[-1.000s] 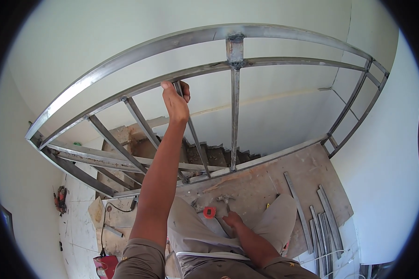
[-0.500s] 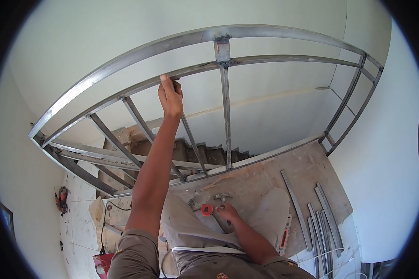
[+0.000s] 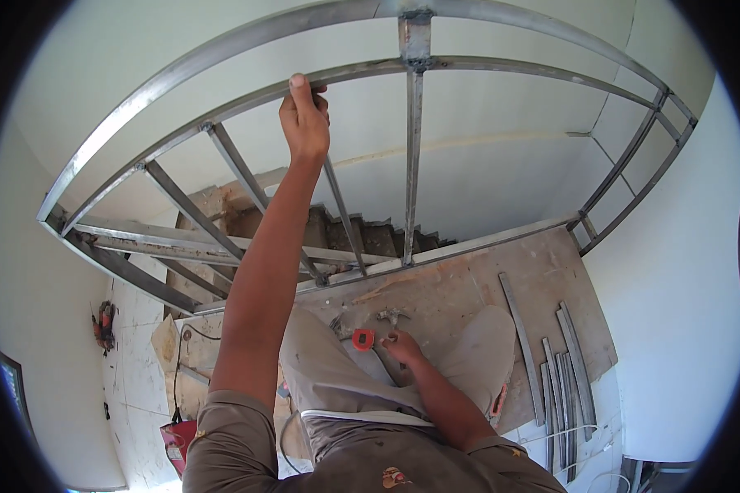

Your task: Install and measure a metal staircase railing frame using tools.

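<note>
My left hand (image 3: 304,119) is raised and closed around the top of a slanted steel bar (image 3: 341,209) where it meets the inner rail of a bare metal railing frame (image 3: 181,74). My right hand (image 3: 401,347) is down low by my knee, fingers on a small red tool (image 3: 363,338) lying on the landing floor (image 3: 469,287). A vertical welded upright (image 3: 413,164) stands just right of the bar I hold. I am crouched on the landing, my knees in grey trousers below.
Several loose steel strips (image 3: 563,386) lie on the floor at the right. A small metal clamp-like piece (image 3: 392,314) sits near the red tool. Concrete stairs (image 3: 370,238) descend beyond the railing. A red power tool (image 3: 104,322) and a cable lie on the lower floor at the left.
The view has shifted slightly so the railing sits a little differently in frame. My left hand keeps hold of the bar; my right hand stays by the red tool.
</note>
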Demonstrator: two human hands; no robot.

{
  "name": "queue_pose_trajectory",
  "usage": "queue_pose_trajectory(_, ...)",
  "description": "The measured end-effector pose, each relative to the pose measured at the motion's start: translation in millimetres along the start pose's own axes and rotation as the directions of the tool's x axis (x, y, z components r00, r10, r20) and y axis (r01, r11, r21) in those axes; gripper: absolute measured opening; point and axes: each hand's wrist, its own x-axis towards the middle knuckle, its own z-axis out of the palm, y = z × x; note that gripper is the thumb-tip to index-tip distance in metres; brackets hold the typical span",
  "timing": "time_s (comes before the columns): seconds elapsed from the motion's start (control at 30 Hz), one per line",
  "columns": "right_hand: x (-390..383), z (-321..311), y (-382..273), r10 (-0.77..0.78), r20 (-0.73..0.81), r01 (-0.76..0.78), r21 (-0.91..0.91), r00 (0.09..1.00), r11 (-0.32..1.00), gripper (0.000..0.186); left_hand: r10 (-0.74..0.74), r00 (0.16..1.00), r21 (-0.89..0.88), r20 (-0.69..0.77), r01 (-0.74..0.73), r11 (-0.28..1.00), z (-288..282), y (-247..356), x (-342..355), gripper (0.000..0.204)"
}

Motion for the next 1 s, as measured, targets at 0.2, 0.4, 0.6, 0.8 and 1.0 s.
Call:
queue_pose_trajectory(0.2, -6.7, 2.7, -9.1, -0.029, 0.006, 0.03, -0.067, 1.0, 0.997, 0.059, 0.034, 0.999, 0.029, -0.008, -0.034, 0.999, -5.2, 0.2, 0.5, 0.068)
queue_pose_trajectory(0.4, -2.6, 9.1, -3.4, 0.019, 0.053, -0.017, -0.053, 0.998, 0.998, 0.059, 0.011, 1.0, -0.018, -0.022, -0.011, 1.0, -1.7, 1.6, -1.1, 0.068)
queue_pose_trajectory(0.6, -2.2, 11.3, -8.7, 0.022, 0.08, -0.014, -0.097, 0.997, 0.995, 0.061, 0.028, 1.0, -0.048, -0.015, -0.029, 0.998, -4.4, -5.3, -1.2, 0.063)
queue_pose_trajectory(0.8, -8.0, 10.4, -21.3, 0.072, 0.144, -0.061, -0.079, 0.987, 0.995, 0.057, 0.139, 0.99, -0.18, -0.011, -0.139, 0.974, -4.1, -11.9, -4.2, 0.046)
queue_pose_trajectory(1.0, -7.5, 24.7, -15.7, 0.044, 0.163, -0.029, -0.093, 0.986, 0.995, 0.055, 0.115, 0.993, -0.217, -0.023, -0.117, 0.969, -13.7, -11.8, -2.1, 0.041)
